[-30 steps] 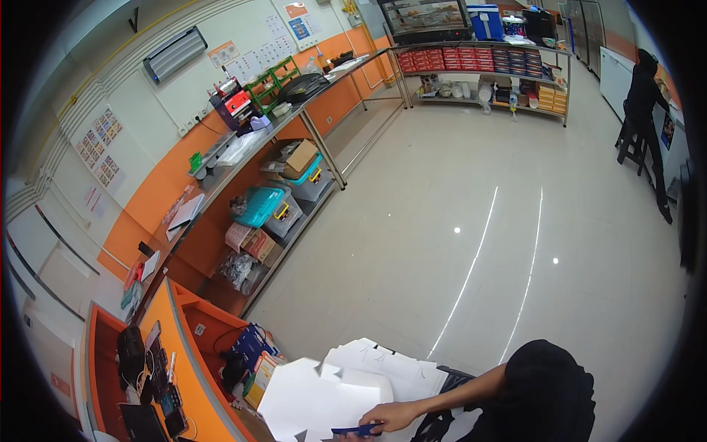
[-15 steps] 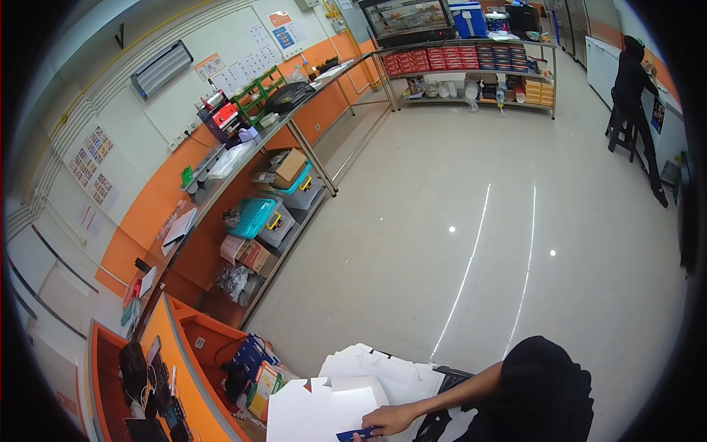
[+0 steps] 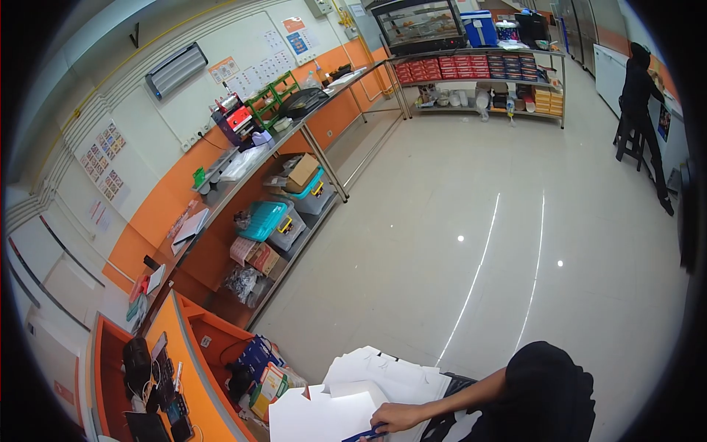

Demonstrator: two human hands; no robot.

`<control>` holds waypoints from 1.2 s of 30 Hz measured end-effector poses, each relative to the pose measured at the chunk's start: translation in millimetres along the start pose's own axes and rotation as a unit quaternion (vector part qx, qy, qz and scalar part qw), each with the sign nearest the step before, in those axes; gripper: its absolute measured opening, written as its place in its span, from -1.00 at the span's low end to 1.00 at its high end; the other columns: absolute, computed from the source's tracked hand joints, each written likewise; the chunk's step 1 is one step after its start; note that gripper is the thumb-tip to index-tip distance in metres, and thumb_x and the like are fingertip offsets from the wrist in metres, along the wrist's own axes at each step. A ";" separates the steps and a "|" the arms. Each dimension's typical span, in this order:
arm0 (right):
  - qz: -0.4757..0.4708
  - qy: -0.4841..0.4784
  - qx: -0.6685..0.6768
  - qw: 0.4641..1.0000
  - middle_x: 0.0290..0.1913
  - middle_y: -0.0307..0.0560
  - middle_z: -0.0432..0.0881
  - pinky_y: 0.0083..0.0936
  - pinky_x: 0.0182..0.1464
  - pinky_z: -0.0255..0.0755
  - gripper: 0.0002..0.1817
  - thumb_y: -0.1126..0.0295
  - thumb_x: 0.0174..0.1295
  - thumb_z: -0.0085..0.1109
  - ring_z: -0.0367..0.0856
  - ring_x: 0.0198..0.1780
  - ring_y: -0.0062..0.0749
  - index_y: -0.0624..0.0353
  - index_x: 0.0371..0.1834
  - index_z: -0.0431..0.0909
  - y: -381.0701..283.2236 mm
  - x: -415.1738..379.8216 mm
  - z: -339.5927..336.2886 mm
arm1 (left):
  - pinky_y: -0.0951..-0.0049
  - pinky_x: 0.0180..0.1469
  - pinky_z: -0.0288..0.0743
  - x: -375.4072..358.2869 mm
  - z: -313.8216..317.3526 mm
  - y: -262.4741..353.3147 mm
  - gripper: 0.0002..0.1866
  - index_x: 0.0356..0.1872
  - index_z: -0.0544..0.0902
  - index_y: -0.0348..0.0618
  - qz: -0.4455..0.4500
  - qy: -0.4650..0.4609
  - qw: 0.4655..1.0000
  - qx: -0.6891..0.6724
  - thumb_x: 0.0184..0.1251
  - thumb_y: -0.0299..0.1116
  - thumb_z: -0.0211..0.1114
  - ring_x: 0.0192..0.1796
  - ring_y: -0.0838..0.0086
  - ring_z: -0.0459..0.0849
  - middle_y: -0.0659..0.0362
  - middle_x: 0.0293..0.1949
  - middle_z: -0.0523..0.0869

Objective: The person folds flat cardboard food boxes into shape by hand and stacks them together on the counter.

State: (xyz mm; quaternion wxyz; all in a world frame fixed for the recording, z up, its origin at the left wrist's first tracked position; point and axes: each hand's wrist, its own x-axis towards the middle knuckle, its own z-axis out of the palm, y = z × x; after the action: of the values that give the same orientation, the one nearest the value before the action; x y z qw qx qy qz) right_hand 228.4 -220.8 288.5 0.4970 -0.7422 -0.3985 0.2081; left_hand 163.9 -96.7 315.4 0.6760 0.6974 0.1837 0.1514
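Observation:
My right hand [image 3: 396, 418] is at the bottom centre, its fingers closed on a flat blue object [image 3: 364, 435] that runs down to the frame's lower edge. It rests over white cut card sheets [image 3: 324, 416], which have notched edges. More white sheets [image 3: 394, 373] lie just beyond, beside black material [image 3: 458, 382]. A bit of skin shows under the blue object at the edge; whose finger it is cannot be made out. My left hand is not recognisable in the frame.
An orange counter [image 3: 168, 313] with phones and cables stands at lower left. Steel shelving [image 3: 317, 217] with bins and boxes runs along the left wall. A display case [image 3: 416, 27] and stacked red boxes [image 3: 442, 68] are at the back. A person in black [image 3: 637, 92] stands at far right.
The view has shifted, so the room appears slightly lower and further right. My right hand keeps its hold on the blue object, which now sits slightly further right over the card.

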 end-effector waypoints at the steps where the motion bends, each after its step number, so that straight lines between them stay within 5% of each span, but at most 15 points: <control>1: 0.001 -0.003 -0.003 1.000 -0.21 0.24 0.68 -0.12 -0.05 0.51 -0.78 0.39 0.32 0.22 0.67 -0.14 0.17 0.38 -0.18 0.65 -2.8 0.5 -2.6 | 0.35 0.11 0.55 -0.5 -0.1 -0.3 -0.39 0.41 0.36 -0.24 0.002 0.001 1.000 0.002 0.43 -0.39 0.41 0.09 0.34 0.57 -0.01 0.12 0.58; 4: 0.041 -0.036 -0.036 0.998 -0.19 0.22 0.68 -0.10 -0.07 0.52 -0.78 0.38 0.33 0.22 0.69 -0.15 0.17 0.34 -0.10 0.63 -8.0 5.3 -2.5 | 0.35 0.11 0.55 -1.2 0.1 0.4 -0.39 0.40 0.35 -0.24 0.009 0.006 1.000 0.012 0.43 -0.39 0.41 0.09 0.34 0.57 0.00 0.12 0.58; 6: 0.011 0.009 -0.070 0.997 -0.28 0.15 0.74 -0.18 -0.21 0.56 -0.68 0.20 0.17 0.41 0.71 -0.27 0.05 0.26 -0.21 0.73 0.1 10.3 4.7 | 0.35 0.11 0.55 -1.5 0.6 -0.3 -0.39 0.40 0.35 -0.24 0.014 0.009 1.000 0.017 0.42 -0.40 0.41 0.09 0.34 0.57 0.00 0.12 0.58; 10: -0.087 0.004 -0.002 0.996 -0.40 0.12 0.73 -0.18 -0.25 0.56 -0.73 0.25 0.13 0.41 0.72 -0.35 0.04 0.29 -0.38 0.74 -7.2 7.3 -1.3 | 0.35 0.11 0.55 -1.0 1.7 -0.2 -0.39 0.40 0.35 -0.24 0.026 0.013 0.999 0.028 0.42 -0.40 0.41 0.08 0.34 0.57 0.00 0.11 0.58; 17: -0.096 -0.043 -0.035 0.994 -0.30 0.16 0.75 -0.21 -0.20 0.57 -0.68 0.20 0.23 0.40 0.74 -0.25 -0.05 0.31 -0.24 0.75 -30.4 7.6 -20.3 | 0.35 0.10 0.55 -3.8 1.7 -2.1 -0.39 0.40 0.35 -0.25 0.039 0.023 0.998 0.046 0.41 -0.41 0.42 0.08 0.34 0.57 0.00 0.11 0.58; 19: -0.052 -0.030 0.047 0.997 -0.16 0.18 0.74 -0.20 -0.14 0.58 -0.59 0.13 0.27 0.39 0.72 -0.15 -0.06 0.34 -0.10 0.72 -44.8 15.7 -39.0 | 0.35 0.10 0.55 -3.6 1.5 -1.9 -0.39 0.40 0.35 -0.25 0.045 0.025 0.997 0.054 0.41 -0.42 0.42 0.08 0.34 0.57 0.00 0.11 0.58; 23: -0.098 0.102 0.047 0.989 -0.05 0.18 0.66 -0.19 -0.01 0.56 -0.33 -0.06 0.29 0.36 0.68 -0.03 -0.03 0.41 0.11 0.55 -87.7 39.5 -47.3 | 0.35 0.10 0.55 -6.3 1.8 -2.0 -0.39 0.40 0.35 -0.25 0.050 0.026 0.996 0.064 0.41 -0.42 0.42 0.07 0.34 0.57 0.00 0.10 0.58; 25: -0.070 0.155 -0.070 0.983 -0.03 0.22 0.64 -0.12 0.02 0.54 -0.27 -0.13 0.30 0.28 0.65 -0.01 0.04 0.39 0.17 0.46 -103.9 47.6 -42.1 | 0.35 0.10 0.55 -6.6 0.5 -2.0 -0.39 0.40 0.35 -0.25 0.057 0.029 0.996 0.068 0.41 -0.43 0.42 0.07 0.34 0.57 0.00 0.10 0.58; 36: -0.052 0.249 -0.102 0.962 -0.14 0.18 0.67 -0.14 -0.14 0.57 -0.45 -0.03 0.29 0.24 0.68 -0.15 0.12 0.24 0.09 0.51 -120.2 41.4 -36.8 | 0.35 0.10 0.54 -9.8 -5.1 -7.5 -0.39 0.39 0.35 -0.26 0.088 0.048 0.990 0.095 0.40 -0.44 0.43 0.06 0.34 0.58 0.01 0.09 0.59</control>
State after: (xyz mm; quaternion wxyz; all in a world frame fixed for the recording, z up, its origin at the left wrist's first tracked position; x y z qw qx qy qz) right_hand 232.8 -186.1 416.2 0.5125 -0.7954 -0.3196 -0.0509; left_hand 152.4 -96.5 308.4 0.5810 0.7639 0.1673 0.2257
